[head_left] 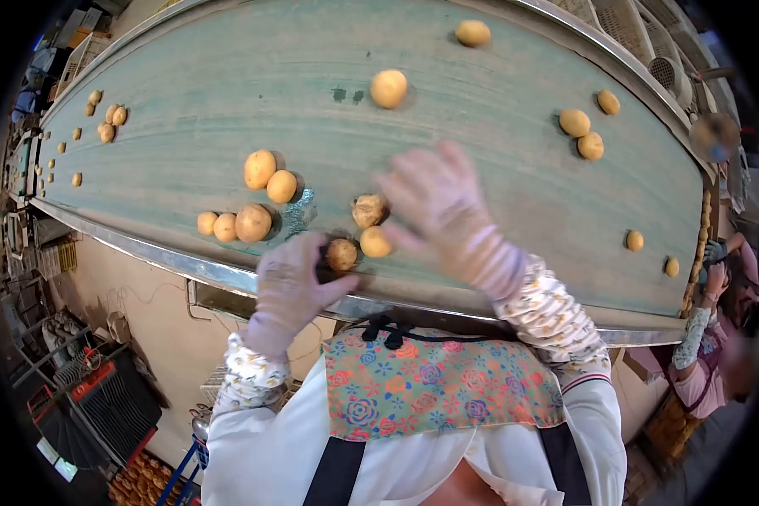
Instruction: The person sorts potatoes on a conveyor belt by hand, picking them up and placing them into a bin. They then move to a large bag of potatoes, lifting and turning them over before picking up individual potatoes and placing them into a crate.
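My left hand (291,282), in a pale, soiled glove, is at the near edge of the green conveyor belt (312,63). Its thumb and fingers curve around a brownish potato (341,255); the exact contact is partly hidden in dark shadow. My gloved right hand (438,198) hangs over the belt, smeared by motion, with its fingers apart and nothing visible in them. Just left of it lie a rough, patchy potato (368,211) and a smooth yellow potato (375,242).
Several potatoes (253,223) lie left of my hands, beside a shiny wet patch (298,212). Others are scattered along the belt. A metal rail (185,263) borders the near side. At the far right, another person's gloved hand (715,251) is by the belt's end.
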Motion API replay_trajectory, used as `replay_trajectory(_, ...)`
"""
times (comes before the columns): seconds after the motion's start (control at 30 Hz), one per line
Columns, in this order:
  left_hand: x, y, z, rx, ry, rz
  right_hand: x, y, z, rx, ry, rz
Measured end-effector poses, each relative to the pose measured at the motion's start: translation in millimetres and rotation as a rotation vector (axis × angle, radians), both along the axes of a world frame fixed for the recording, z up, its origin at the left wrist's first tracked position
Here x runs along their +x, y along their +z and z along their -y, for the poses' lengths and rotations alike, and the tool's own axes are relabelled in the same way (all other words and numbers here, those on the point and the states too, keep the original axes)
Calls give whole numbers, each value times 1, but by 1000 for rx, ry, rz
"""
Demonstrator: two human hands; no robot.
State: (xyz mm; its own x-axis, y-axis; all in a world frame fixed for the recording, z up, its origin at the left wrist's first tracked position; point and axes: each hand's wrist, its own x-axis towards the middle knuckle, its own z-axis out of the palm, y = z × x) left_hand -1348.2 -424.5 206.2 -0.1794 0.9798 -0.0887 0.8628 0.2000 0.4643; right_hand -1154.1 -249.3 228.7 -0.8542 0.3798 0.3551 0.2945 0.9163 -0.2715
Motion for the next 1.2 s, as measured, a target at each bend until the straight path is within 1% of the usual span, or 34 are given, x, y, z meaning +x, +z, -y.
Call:
replay_trajectory(0.07, 11, -20, -10, 21, -76, -28, -26, -15, 20, -60, 106, 137)
replay_trajectory(0.1, 11, -16, -20, -222, -83, -39, -30, -17, 24, -85, 111, 171)
replay_trajectory(0.13, 4, -16, -20, -229, -31, 180, -34, -19, 28, -111, 115, 204)
replay_trajectory(0.2, -13, -17, -14, -244, 81, 627, -22, -11, 27, -154, 40, 208)
replay_trajectory(0.23, -24, -9, -12, -294, 81, 991, -14, -6, 24, -172, 7, 206)
replay_trajectory(0.33, -43, 16, -15, -377, 142, 1784, 5, 6, 20, -236, -88, 200)
replay_trajectory(0.37, -52, 7, -14, -428, 124, 1911, 6, 8, 20, -218, -102, 213)
replay_trajectory(0.47, -57, 6, -19, -408, 132, 2043, 10, 10, 19, -155, -124, 270)
replay_trajectory(0.53, -64, 4, -19, -409, 113, 2031, 17, 2, 22, -109, -111, 329)
replay_trajectory(0.6, -74, 5, -21, -452, 115, 2040, 16, -6, 14, -162, -239, 417)
replay_trajectory(0.67, -83, 1, -22, -500, 110, 2078, 9, -3, 11, -231, -330, 419)
replay_trajectory(0.7, -87, 0, -22, -527, 106, 2097, 1, 3, 13, -274, -359, 380)
replay_trajectory(0.8, -104, 13, -17, -499, 92, 1838, -18, 5, 26, -964, -368, -164)
replay_trajectory(0.83, -115, 12, -14, -523, 82, 1913, -35, 17, 37, -1376, -416, -379)
replay_trajectory(0.9, -120, 17, -12, -352, 66, 1820, -47, 24, 49, -1836, -355, -658)
replay_trajectory(0.93, -124, 18, -10, -264, 67, 1768, -49, 21, 53, -1895, -257, -696)
replay_trajectory(0.97, -131, 6, -5, -26, -247, 1675, -52, 18, 56, -1952, -151, -732)
replay_trajectory(1.07, -144, 14, -9, -203, -1, 1763, -74, 16, 66, -1989, -141, -827)
replay_trajectory(1.1, -151, 13, -10, -239, -29, 1769, -80, 13, 68, -2010, -130, -840)
replay_trajectory(1.17, -155, 17, -14, -252, -10, 1884, -90, 9, 71, -2057, -104, -860)
replay_trajectory(1.2, -158, 19, -15, -255, 5, 1938, -95, 8, 73, -2044, -142, -826)
